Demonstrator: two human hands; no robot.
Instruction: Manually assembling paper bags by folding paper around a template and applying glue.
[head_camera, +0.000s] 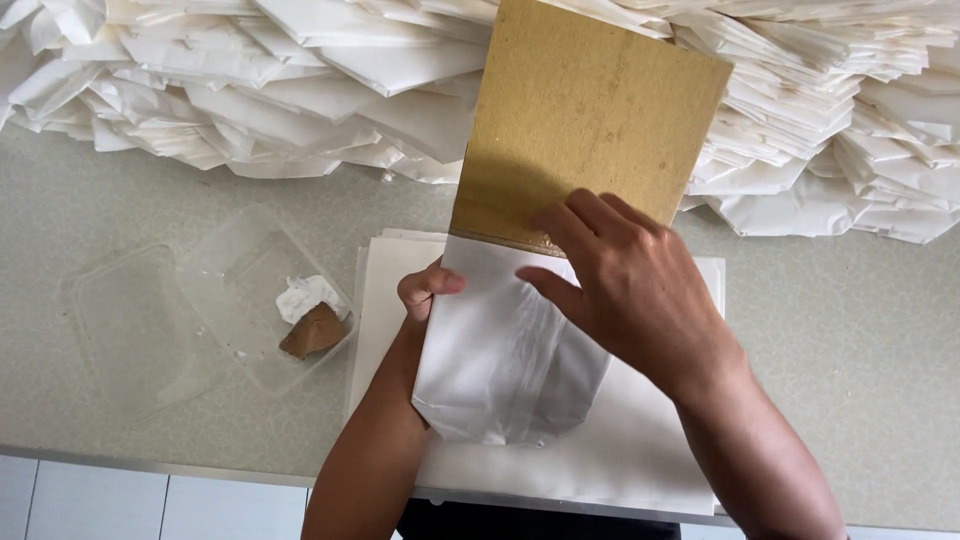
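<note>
Pressing flat on a white paper bag (505, 350), the right hand (625, 290) spreads its fingers wide over the seam where a tan board (590, 120) projects from the bag's mouth; the left hand (428, 290), just beside it, pinches the bag's edge. One bag lies half-formed under the palms, resting on unfolded sheets (640, 440). Beyond the fingertips, heaps of folded white bags (300, 90) suggest much work already done, and a clear tray (235, 270) sits left of the left hand.

white paper bag (505, 355) over brown board (585, 120)

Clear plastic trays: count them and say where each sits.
2: one clear plastic tray far left on the table, another overlapping it, holding a white wad and brown scrap.
</note>
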